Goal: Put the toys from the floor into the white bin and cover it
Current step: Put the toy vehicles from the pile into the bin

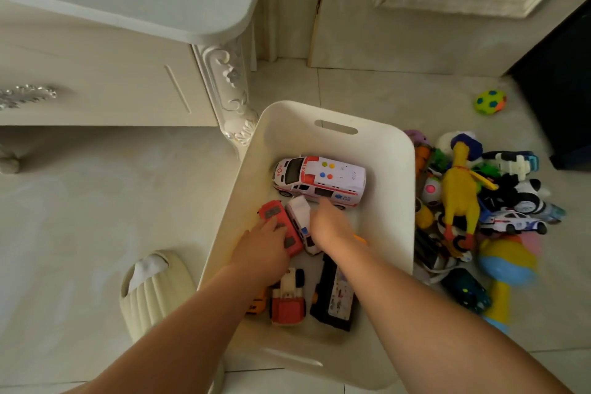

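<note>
Head view, close, down onto bin (390,201).

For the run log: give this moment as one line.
left hand: on red plastic toy bus in white plastic bin | right hand: on small white toy van | floor: toy pile beside bin | lid: unseen

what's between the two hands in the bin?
Head view: a small white toy car, between left hand and right hand, inside the white bin.
</note>
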Demonstrator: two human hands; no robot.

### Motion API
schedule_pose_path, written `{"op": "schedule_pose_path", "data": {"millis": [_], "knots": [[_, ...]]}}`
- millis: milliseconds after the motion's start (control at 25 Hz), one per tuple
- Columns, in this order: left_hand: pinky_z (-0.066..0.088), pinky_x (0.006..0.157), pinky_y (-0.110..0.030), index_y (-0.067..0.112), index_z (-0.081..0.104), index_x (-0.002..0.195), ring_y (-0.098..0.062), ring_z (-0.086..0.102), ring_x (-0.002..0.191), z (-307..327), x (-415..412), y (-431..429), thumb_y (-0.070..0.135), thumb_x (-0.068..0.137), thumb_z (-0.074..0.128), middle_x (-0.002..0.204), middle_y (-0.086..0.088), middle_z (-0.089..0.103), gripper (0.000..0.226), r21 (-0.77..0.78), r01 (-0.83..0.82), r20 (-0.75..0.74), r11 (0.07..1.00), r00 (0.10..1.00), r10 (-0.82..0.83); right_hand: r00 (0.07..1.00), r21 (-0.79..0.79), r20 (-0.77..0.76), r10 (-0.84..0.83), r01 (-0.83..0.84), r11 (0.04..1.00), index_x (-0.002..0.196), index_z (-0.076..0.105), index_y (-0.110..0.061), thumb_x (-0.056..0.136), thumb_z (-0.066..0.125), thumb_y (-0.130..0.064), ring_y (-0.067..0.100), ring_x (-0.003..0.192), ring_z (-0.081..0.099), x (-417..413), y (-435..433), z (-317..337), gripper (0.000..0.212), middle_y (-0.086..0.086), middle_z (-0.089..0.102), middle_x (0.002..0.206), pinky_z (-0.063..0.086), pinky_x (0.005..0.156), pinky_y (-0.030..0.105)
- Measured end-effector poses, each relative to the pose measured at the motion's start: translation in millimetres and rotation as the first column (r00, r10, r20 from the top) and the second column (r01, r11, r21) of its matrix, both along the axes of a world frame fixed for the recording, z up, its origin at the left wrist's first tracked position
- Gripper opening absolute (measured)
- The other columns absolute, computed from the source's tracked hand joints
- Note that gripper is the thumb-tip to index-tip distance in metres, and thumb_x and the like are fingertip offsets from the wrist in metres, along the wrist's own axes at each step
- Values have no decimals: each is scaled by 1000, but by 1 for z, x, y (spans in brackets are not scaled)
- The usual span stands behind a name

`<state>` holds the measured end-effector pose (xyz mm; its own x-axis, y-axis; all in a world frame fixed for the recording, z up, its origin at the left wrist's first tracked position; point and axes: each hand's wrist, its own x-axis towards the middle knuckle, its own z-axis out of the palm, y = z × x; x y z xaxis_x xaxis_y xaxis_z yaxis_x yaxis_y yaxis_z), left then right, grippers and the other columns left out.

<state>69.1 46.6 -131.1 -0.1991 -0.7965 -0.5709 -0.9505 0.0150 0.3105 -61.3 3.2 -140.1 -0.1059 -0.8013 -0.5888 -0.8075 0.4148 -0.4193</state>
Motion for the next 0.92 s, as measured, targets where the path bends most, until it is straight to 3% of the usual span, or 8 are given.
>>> {"op": "schedule_pose_path", "data": {"millis": [160, 360, 520, 560, 640, 720, 800, 920], "knots": [[50, 86, -31, 22, 58, 127, -20, 59, 106, 44, -24, -10, 15, 95, 43, 128, -3, 57, 36, -126, -320, -281, 939, 919, 275, 981, -265, 195, -23, 75, 961, 128, 56, -16, 102, 38, -20, 23, 113, 58, -11, 14, 53, 32, 6, 62, 127, 47, 91, 33], [38, 79, -24, 21, 67, 112, -22, 57, 106, 109, -100, -13, 9, 91, 45, 115, -3, 63, 32, -394, -396, -561, 830, 818, 124, 887, -538, 431, -167, 401, 742, 106, 67, -18, 96, 43, -14, 14, 96, 63, -62, 35, 112, 26, -2, 69, 104, 49, 80, 27], [40, 79, -19, 26, 67, 110, -11, 58, 97, 130, -168, 12, 9, 94, 46, 113, 5, 63, 32, -283, -277, -664, 918, 748, 21, 741, -486, 518, -426, 666, 567, 103, 67, -20, 97, 43, -16, 14, 90, 64, -152, 58, 110, 26, -1, 70, 104, 53, 77, 32], [42, 75, -18, 30, 66, 111, -10, 58, 91, 129, -180, 17, 11, 95, 45, 113, 5, 63, 32, -213, -240, -662, 947, 748, 40, 718, -437, 467, -516, 694, 571, 105, 67, -21, 98, 42, -17, 17, 91, 64, -181, 64, 96, 26, 2, 69, 107, 53, 76, 35], [43, 63, -16, 33, 63, 115, -7, 57, 74, 118, -201, 24, 13, 97, 43, 111, 4, 65, 33, -61, -162, -632, 985, 770, 88, 785, -316, 199, -587, 618, 720, 116, 64, -16, 97, 42, -14, 27, 103, 61, -237, 81, 56, 29, 8, 65, 119, 49, 76, 34], [43, 66, -16, 32, 61, 118, -9, 57, 79, 101, -213, 27, 11, 97, 41, 114, 4, 63, 36, 52, -113, -598, 992, 792, 121, 884, -146, 8, -467, 463, 874, 128, 59, -13, 95, 48, -11, 32, 115, 56, -272, 107, 14, 35, 13, 59, 132, 48, 76, 32], [46, 65, -17, 31, 60, 121, -13, 59, 88, 80, -220, 27, 9, 95, 41, 119, 4, 61, 38, 148, -120, -558, 982, 810, 183, 936, -85, -39, -350, 346, 934, 141, 46, -19, 92, 56, -12, 35, 123, 50, -286, 130, -18, 50, 12, 50, 142, 49, 93, 39], [47, 50, -13, 30, 56, 129, -12, 62, 84, 61, -222, 24, 10, 94, 43, 124, 6, 58, 42, 243, -165, -495, 956, 826, 268, 957, -25, -254, -140, 138, 990, 154, 14, -28, 93, 55, -15, 34, 129, 38, -280, 145, -43, 74, 7, 32, 151, 42, 101, 40]]}}
